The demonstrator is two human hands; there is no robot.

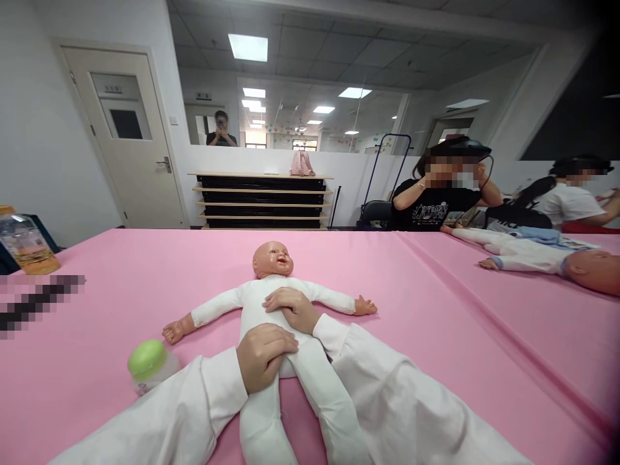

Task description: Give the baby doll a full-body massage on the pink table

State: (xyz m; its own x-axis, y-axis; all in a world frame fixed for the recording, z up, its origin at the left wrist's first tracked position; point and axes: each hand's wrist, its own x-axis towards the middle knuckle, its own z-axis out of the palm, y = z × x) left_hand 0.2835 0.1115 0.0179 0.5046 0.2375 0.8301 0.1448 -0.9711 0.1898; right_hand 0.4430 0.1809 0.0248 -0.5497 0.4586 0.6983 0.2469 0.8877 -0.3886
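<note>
A baby doll (256, 307) in a white cloth body lies on its back on the pink tablecloth (421, 342), head away from me and arms spread. My right hand (294, 309) rests on its belly, fingers stretched across the cloth. Lower down, my left hand (266, 355) lies over the doll's hip, its fingers loosely bent and laid on the fabric. Neither hand grips anything that shows. Left of my left sleeve stands a small white container with a green lid (148, 360).
A bottle of amber liquid (26, 242) stands at the far left edge. Another doll (527, 253) lies at the right, near a person in black (436, 194) with raised hands. Beyond sit a person in white (571, 197) and a shelf unit (264, 201).
</note>
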